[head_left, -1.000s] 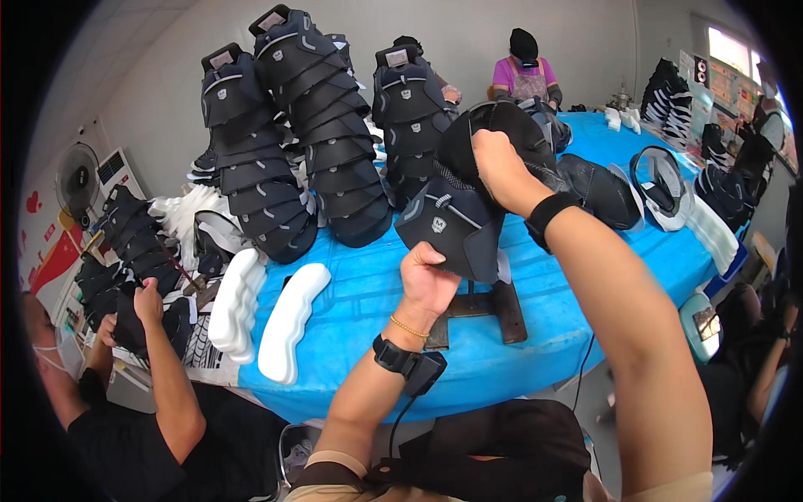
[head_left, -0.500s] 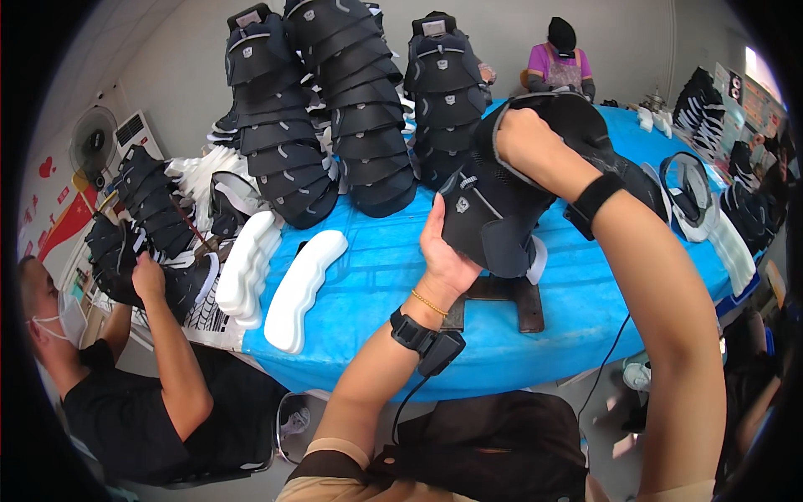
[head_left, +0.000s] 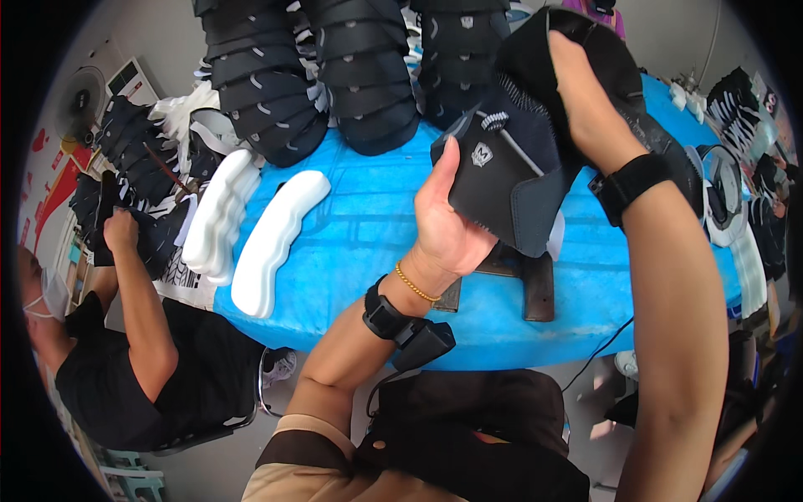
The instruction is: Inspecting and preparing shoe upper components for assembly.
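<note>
A black shoe upper (head_left: pixel 508 171) with a small pale shield badge is held up above the table. My left hand (head_left: pixel 447 219) grips it from below and the left side, thumb pointing up along its edge and palm showing. The fingers of that hand are mostly hidden beneath the upper. Deep in the collar opening of the upper is my right hand (head_left: pixel 583 92), its fingers out of sight inside. Under the upper, on the table, lies a dark metal bar frame (head_left: pixel 538 284). A bit of white shows behind the upper's lower right edge.
Tall stacks of black shoe uppers (head_left: pixel 364 96) stand at the back of the blue-covered table (head_left: pixel 351 293). White wavy-edged pieces (head_left: pixel 276 243) lie at left. A masked co-worker (head_left: pixel 125 351) handles black uppers at far left. A dark cable (head_left: pixel 598 356) hangs at the front edge.
The upper has come closer and tipped, its badge now facing me more. My right hand has moved up with it. The whole view has shifted, and the co-worker's hand has risen.
</note>
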A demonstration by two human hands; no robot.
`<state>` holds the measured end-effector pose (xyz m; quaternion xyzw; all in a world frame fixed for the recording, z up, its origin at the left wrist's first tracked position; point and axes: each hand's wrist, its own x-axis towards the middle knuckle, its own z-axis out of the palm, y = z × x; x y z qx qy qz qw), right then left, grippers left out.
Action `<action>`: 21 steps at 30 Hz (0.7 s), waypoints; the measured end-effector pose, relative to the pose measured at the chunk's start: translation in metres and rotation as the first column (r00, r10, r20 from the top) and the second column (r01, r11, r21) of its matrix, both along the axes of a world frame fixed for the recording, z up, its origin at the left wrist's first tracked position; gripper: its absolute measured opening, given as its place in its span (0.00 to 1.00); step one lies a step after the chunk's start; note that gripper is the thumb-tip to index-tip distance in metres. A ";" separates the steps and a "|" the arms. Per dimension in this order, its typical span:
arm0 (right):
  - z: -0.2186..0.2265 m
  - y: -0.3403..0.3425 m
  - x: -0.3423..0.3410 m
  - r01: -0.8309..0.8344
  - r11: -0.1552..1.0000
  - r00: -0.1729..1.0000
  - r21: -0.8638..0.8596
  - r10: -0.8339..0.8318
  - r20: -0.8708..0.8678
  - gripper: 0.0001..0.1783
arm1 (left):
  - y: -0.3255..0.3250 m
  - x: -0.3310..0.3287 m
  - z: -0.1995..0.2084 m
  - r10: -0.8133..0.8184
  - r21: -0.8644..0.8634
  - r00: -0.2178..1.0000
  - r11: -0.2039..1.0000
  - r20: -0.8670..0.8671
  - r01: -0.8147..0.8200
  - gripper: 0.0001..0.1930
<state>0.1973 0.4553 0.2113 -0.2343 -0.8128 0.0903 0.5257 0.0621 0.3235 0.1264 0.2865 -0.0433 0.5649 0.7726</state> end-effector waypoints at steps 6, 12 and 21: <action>0.019 -0.046 -0.001 0.378 0.917 0.925 -0.126 -0.366 0.106 0.14 | -0.011 0.004 0.007 0.138 -0.061 0.984 0.987 -0.112 -0.145 0.31; 0.054 -0.094 0.018 0.456 0.881 0.812 0.123 -0.469 0.348 0.17 | 0.007 -0.007 -0.003 0.290 0.159 0.822 0.957 -0.491 -0.243 0.38; 0.132 -0.118 0.048 0.612 0.737 0.314 0.287 -0.559 0.767 0.12 | 0.024 -0.019 -0.010 0.159 -0.127 0.872 0.962 -0.462 -0.243 0.44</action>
